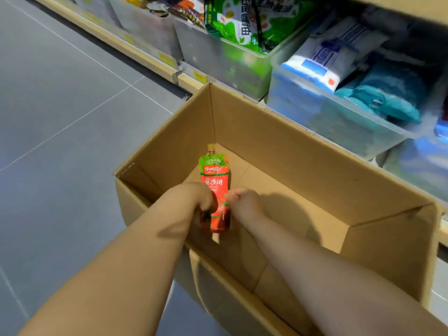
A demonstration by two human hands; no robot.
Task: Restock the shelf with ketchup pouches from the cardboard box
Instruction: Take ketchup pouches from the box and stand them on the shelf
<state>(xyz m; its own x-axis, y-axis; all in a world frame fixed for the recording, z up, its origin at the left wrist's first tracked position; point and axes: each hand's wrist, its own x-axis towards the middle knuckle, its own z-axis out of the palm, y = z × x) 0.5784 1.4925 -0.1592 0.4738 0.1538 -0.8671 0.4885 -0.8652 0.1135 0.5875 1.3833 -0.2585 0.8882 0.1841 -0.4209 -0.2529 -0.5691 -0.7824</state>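
Note:
A red and green ketchup pouch [215,183] with a gold cap stands out of my hands inside the open cardboard box [278,132]. My left hand [194,197] is closed around red pouches at its left side; a second pouch end shows below my fingers. My right hand [242,202] pinches the pouch's right edge with closed fingers. Apart from these pouches, the visible box floor is bare cardboard. The shelf [145,64] runs along the far side of the box.
Clear plastic bins sit on the shelf: one with green bags [232,23], one with white-blue and teal packs [339,76]. Yellow price tags line the shelf's front edge. Grey tiled floor [60,117] spreads to the left of the box.

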